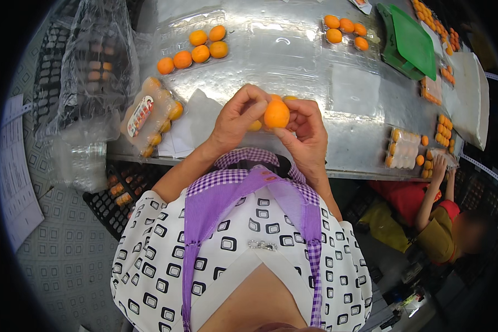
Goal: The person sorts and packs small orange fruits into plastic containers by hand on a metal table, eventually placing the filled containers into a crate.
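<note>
Above the table's near edge, an orange citrus fruit [277, 114] is between my two hands. My left hand [238, 120] has its thumb and bent fingers at the fruit's left side. My right hand [307, 124] grips it from the right, thumb below and index finger above. More citrus fruits [255, 125] lie just beneath, largely hidden by the hands. To the left, a filled clear plastic clamshell pack [149, 116] with a printed label rests over white sheets [176, 139].
Open clear trays with fruit [200, 54] [346, 25] stand on the metal table [232, 81]. A green plastic bin [411, 41] sits far right. Bagged stacked trays [95, 83] are at left, a black crate [120, 182] below. At right, a co-worker's hands [440, 164] touch a pack.
</note>
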The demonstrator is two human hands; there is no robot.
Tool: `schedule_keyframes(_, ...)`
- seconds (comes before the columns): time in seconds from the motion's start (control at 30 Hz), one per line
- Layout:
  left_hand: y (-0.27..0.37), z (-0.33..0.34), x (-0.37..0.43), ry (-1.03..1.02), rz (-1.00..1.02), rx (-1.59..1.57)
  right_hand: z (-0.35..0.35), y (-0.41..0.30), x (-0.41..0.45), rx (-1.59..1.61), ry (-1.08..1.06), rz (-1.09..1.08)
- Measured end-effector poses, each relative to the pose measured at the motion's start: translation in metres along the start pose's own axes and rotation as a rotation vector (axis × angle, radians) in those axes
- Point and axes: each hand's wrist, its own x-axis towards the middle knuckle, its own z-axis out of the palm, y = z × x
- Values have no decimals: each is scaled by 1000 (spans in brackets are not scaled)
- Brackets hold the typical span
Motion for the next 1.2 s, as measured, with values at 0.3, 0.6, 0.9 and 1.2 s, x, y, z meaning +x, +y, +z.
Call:
schedule_keyframes(0.3,4,5,0,7,134,185,1,-2,6,-6,1,114)
schedule_keyframes(0.6,12,0,-4,-65,-252,-27,2,1,5,-39,39,-27)
schedule_keyframes(0.9,17,2,-1,-77,25,-24,1,-4,5,113,-19,52)
schedule_keyframes(1.2,17,1,-3,-105,46,7,-1,-2,2,123,-31,95)
